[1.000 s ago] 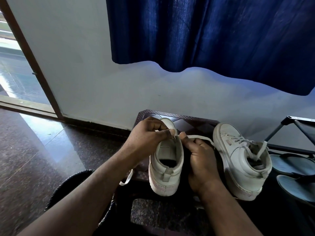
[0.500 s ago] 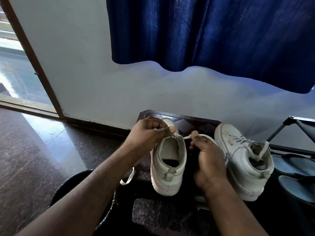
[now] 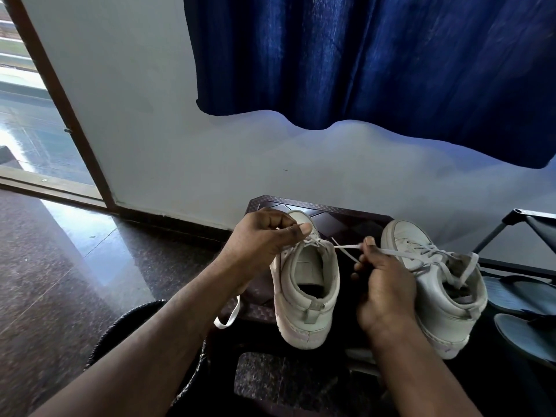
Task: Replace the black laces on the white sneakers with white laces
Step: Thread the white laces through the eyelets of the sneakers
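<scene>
The right hand (image 3: 382, 284) has swung out toward three o'clock, fingers (image 3: 368, 245) clamped on the white lace (image 3: 346, 247), drawing it taut from the sneaker (image 3: 307, 296) at six o'clock. The left hand (image 3: 264, 245) pinches the lace's other run. Threading looks nearly finished.

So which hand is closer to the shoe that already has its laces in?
Right. The right hand is right next to the laced sneaker, pinching a white lace; the left hand is beyond the other sneaker.

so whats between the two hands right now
In the head view, a white lace stretches from the left hand across the top of the left sneaker to the right hand.
</scene>
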A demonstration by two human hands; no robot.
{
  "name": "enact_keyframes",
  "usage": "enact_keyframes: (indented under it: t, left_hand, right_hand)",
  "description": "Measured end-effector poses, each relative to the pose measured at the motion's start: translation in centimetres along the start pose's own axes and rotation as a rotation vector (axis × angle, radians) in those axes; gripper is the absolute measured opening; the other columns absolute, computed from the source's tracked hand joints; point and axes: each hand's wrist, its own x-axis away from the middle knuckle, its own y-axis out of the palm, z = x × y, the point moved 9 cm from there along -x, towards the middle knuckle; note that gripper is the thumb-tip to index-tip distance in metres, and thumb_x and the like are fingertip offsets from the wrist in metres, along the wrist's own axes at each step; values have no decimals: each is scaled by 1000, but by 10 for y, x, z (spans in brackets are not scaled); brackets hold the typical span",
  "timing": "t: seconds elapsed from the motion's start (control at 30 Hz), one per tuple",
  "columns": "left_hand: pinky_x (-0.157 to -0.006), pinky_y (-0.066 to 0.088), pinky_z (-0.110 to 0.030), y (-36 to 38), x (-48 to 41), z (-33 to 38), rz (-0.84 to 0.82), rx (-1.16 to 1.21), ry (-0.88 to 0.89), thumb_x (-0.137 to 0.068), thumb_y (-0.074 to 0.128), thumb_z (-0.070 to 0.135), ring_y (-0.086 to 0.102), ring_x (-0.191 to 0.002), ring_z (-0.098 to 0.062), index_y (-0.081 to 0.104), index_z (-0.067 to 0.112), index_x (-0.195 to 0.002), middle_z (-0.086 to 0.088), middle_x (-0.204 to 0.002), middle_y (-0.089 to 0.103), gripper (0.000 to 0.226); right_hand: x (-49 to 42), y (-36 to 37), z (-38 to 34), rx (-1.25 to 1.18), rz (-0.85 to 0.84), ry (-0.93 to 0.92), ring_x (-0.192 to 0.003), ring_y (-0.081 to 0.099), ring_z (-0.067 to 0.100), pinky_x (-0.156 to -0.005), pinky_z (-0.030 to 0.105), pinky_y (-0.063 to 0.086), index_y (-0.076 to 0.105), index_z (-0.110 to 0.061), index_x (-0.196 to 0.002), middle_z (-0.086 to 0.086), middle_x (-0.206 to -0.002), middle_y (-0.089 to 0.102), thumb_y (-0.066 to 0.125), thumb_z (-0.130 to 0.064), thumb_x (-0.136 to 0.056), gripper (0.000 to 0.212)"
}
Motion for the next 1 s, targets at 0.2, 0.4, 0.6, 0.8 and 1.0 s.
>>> enact_keyframes:
  t: [0.2, 0.4, 0.6, 0.8, 1.0]
  left_hand:
    - [-80, 47, -35, 3, 0, 0, -16, -13, -16, -75, 86, 47, 61, -80, -16, 75, 9, -80, -4, -84, 68, 40]
    - [-72, 44, -27, 2, 2, -5, 3, -95, -53, -86, 83, 37, 62, -75, -10, 77, 12, -80, 2, -81, 70, 26]
    - [-73, 45, -31, 1, 2, -3, 26, -99, -66, -76, 83, 45, 59, -70, -14, 75, 15, -83, -1, -77, 70, 32]
    - [-63, 42, -34, -7, 21, 27, 54, -669, 129, -74, 79, 62, 52, -62, -7, 62, 35, -92, 12, -74, 61, 37]
    - [-69, 51, -35, 4, 34, 32, 153, -775, 128, -75, 76, 39, 62, -76, -13, 54, 36, -102, 9, -78, 64, 35]
  right_hand:
    - [31, 43, 29, 5, -361, 172, -106, 68, 45, -106, 62, 49, 72, 6, -105, 31, -116, 70, 87, -34, -77, 51]
    - [4, 9, 3, 10, -84, 22, -62, 50, 13, -63, 29, 44, 70, -15, -72, -4, -62, 60, 78, -23, -89, 21]
    - [32, 41, 19, 39, -352, 142, -101, 67, 52, -103, 65, 50, 56, 17, -112, 39, -115, 65, 91, -44, -72, 81]
    - [44, 47, -20, 465, -486, -220, -83, 68, 20, -85, 45, 56, 59, -10, -85, 4, -85, 73, 86, -55, -74, 54]
    - [48, 52, -32, 821, -407, -504, -72, 61, 9, -72, 31, 52, 60, -20, -87, -8, -79, 68, 85, -26, -81, 27]
